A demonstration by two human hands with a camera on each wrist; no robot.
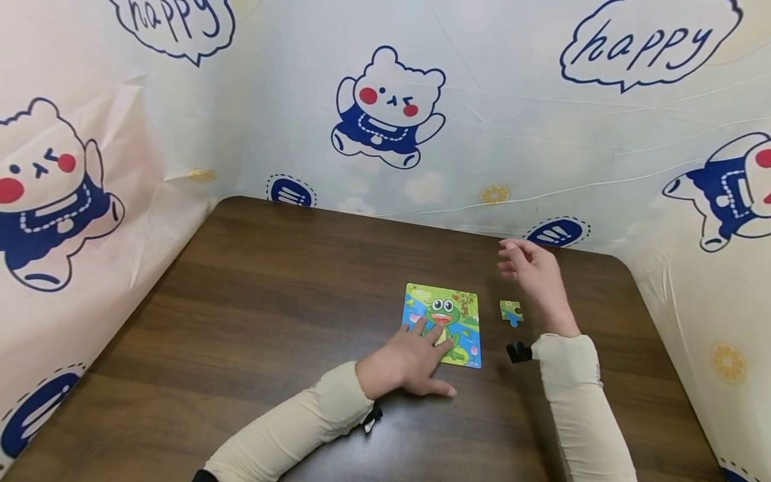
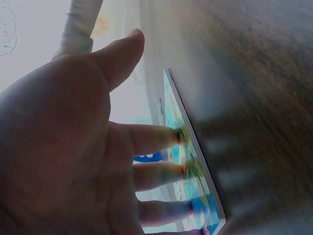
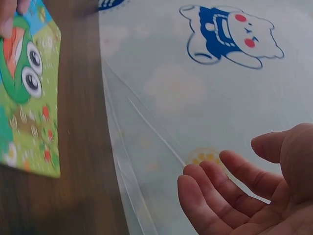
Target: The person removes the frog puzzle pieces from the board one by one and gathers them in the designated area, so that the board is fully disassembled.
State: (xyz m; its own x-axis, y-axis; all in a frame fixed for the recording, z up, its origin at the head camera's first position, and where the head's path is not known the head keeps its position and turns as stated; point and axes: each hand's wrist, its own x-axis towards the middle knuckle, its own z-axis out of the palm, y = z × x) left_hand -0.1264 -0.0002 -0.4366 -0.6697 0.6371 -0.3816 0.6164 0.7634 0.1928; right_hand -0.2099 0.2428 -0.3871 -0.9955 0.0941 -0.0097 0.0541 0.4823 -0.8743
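Note:
A square frog jigsaw puzzle (image 1: pixel 467 321) with a green and blue picture lies flat on the table. My left hand (image 1: pixel 408 361) is spread over its lower left part, fingertips on the picture and thumb off to the side. The left wrist view shows those fingers straight against the face of the puzzle (image 2: pixel 172 110). Just right of the puzzle lies one loose jigsaw piece (image 1: pixel 510 310), green and blue. Above and beyond that piece my right hand (image 1: pixel 538 284) is raised, holding nothing. Its fingers are loosely bent in the right wrist view, well apart from the puzzle (image 3: pixel 49 122).
The dark wooden table (image 1: pixel 271 288) has rounded back corners. A pale printed curtain (image 1: pixel 482 134) with cartoon bears stands right behind it and along both sides. A small black wrist mount (image 1: pixel 519 352) sticks out from the right sleeve, near the loose piece.

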